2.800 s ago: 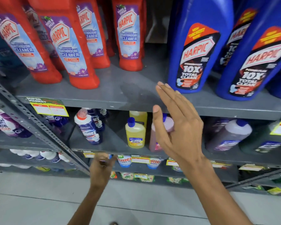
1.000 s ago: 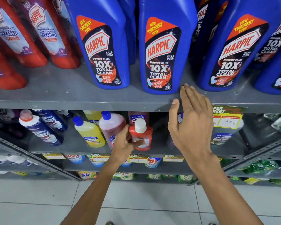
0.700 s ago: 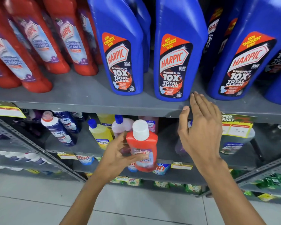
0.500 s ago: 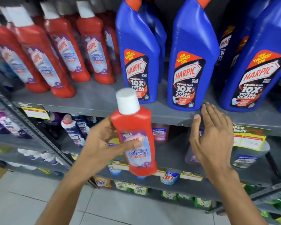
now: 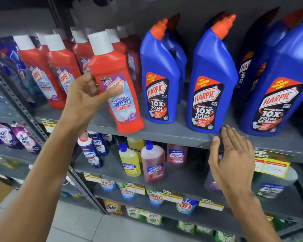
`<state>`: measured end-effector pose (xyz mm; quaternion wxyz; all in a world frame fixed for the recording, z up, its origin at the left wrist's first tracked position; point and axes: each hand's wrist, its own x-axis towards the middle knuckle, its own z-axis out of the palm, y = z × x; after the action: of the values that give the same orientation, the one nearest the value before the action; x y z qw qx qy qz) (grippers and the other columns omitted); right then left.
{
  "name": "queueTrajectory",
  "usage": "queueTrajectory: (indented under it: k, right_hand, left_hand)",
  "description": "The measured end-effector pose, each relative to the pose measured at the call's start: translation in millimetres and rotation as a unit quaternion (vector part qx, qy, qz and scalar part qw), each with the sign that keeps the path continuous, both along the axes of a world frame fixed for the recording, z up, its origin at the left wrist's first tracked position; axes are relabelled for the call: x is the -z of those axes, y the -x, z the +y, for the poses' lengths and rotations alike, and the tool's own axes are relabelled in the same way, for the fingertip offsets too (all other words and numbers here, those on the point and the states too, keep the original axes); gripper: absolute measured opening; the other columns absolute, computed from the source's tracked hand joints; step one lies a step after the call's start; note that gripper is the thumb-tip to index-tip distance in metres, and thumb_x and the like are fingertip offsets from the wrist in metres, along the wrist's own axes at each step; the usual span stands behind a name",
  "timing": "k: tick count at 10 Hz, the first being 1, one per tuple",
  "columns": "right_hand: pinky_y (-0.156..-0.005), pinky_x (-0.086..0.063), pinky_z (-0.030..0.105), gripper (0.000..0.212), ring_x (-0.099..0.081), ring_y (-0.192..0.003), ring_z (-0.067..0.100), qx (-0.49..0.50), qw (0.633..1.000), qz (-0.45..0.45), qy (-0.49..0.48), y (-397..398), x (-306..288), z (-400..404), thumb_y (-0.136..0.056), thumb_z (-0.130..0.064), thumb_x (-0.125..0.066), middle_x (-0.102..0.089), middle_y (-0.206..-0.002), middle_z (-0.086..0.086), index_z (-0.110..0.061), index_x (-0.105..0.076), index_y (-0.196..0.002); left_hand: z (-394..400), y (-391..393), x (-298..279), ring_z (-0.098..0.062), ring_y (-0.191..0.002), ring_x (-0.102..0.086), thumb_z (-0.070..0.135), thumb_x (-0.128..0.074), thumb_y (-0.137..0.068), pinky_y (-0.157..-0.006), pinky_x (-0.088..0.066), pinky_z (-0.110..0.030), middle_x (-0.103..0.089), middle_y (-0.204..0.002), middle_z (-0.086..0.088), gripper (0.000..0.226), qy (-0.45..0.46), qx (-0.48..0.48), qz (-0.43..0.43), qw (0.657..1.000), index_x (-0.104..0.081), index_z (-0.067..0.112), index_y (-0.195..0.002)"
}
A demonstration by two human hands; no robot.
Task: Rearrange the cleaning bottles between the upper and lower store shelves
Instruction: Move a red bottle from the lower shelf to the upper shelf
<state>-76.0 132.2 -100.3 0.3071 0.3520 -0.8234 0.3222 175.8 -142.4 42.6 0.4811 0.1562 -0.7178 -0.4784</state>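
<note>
My left hand (image 5: 87, 95) grips a red bathroom cleaner bottle (image 5: 115, 81) with a white cap, tilted, its base at the front edge of the upper shelf (image 5: 173, 133). Whether the base touches the shelf I cannot tell. Several matching red bottles (image 5: 54, 70) stand behind and to its left. Big blue toilet cleaner bottles (image 5: 210, 88) fill the shelf's right side. My right hand (image 5: 233, 159) is open, fingers together, with its fingertips at the upper shelf's front lip. On the lower shelf (image 5: 182, 179) stand a yellow bottle (image 5: 129, 161) and a pink bottle (image 5: 152, 163).
A slotted metal upright (image 5: 24, 112) runs diagonally at the left, with detergent pouches (image 5: 23, 138) beyond it. Dark blue bottles (image 5: 91, 152) stand at the lower shelf's left end. Yellow price tags (image 5: 269, 166) hang off the shelf edges. Pouches line the shelves below; tiled floor (image 5: 77, 224) lies beneath.
My left hand took the red bottle off the lower shelf and raised it to the upper shelf, beside the other red bottles. My right hand stayed at the shelf edge.
</note>
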Motion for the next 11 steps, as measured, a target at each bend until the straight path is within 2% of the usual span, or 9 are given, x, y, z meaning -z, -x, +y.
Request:
queueTrajectory:
  k: [2, 3, 5, 9, 11]
  right_hand:
    - [-0.121, -0.045, 0.051, 0.048, -0.063, -0.140, 0.035, 0.003, 1.000, -0.001, 0.002, 0.4, 0.7, 0.2, -0.109, -0.027, -0.048, -0.069, -0.144, 0.021, 0.006, -0.068, -0.137]
    - [-0.122, -0.045, 0.052, 0.048, -0.063, -0.141, 0.034, 0.002, 1.000, -0.005, 0.004, 0.5, 1.1, 0.3, -0.110, -0.029, -0.047, -0.069, -0.145, 0.020, 0.005, -0.068, -0.138]
    - [-0.122, -0.045, 0.051, 0.048, -0.063, -0.141, 0.034, 0.000, 1.000, -0.004, 0.000, 0.9, 1.6, 0.6, -0.110, -0.029, -0.047, -0.069, -0.146, 0.020, 0.004, -0.067, -0.139]
    - [-0.123, -0.043, 0.051, 0.050, -0.060, -0.144, 0.033, -0.006, 1.000, -0.013, -0.005, -1.0, -0.5, 0.3, -0.110, -0.029, -0.046, -0.066, -0.149, 0.019, 0.004, -0.065, -0.142]
    - [-0.124, -0.042, 0.049, 0.050, -0.059, -0.145, 0.033, -0.003, 1.000, -0.018, -0.007, -1.0, -0.2, -0.1, -0.110, -0.030, -0.045, -0.066, -0.150, 0.018, 0.003, -0.065, -0.142]
  left_hand:
    - [-33.2, 6.9, -3.2, -0.017, -0.117, -0.078, 0.007, -0.086, -0.088, -0.100, -0.063, -0.031, -0.083, -0.127, 0.000, 0.057, 0.005, -0.010, -0.029, 1.000, -0.065, -0.001, -0.140]
    - [-52.9, 6.1, -7.0, -0.015, -0.118, -0.078, 0.011, -0.087, -0.088, -0.100, -0.062, -0.028, -0.082, -0.128, 0.000, 0.057, 0.024, -0.006, -0.068, 0.997, -0.067, 0.004, -0.140]
    - [-73.5, 1.3, -13.9, -0.024, -0.130, -0.073, 0.019, -0.088, -0.087, -0.109, -0.059, -0.035, -0.077, -0.138, -0.005, 0.060, 0.032, 0.031, -0.106, 0.993, -0.066, 0.011, -0.143]
    - [-75.5, 0.6, -8.2, -0.024, -0.131, -0.072, 0.014, -0.080, -0.092, -0.109, -0.059, -0.035, -0.075, -0.141, -0.007, 0.056, 0.016, 0.029, -0.119, 0.992, -0.063, 0.008, -0.146]
    - [-79.9, 0.8, -4.7, -0.021, -0.132, -0.071, 0.019, -0.084, -0.090, -0.110, -0.058, -0.033, -0.075, -0.141, -0.003, 0.061, 0.015, 0.024, -0.109, 0.994, -0.063, 0.010, -0.146]
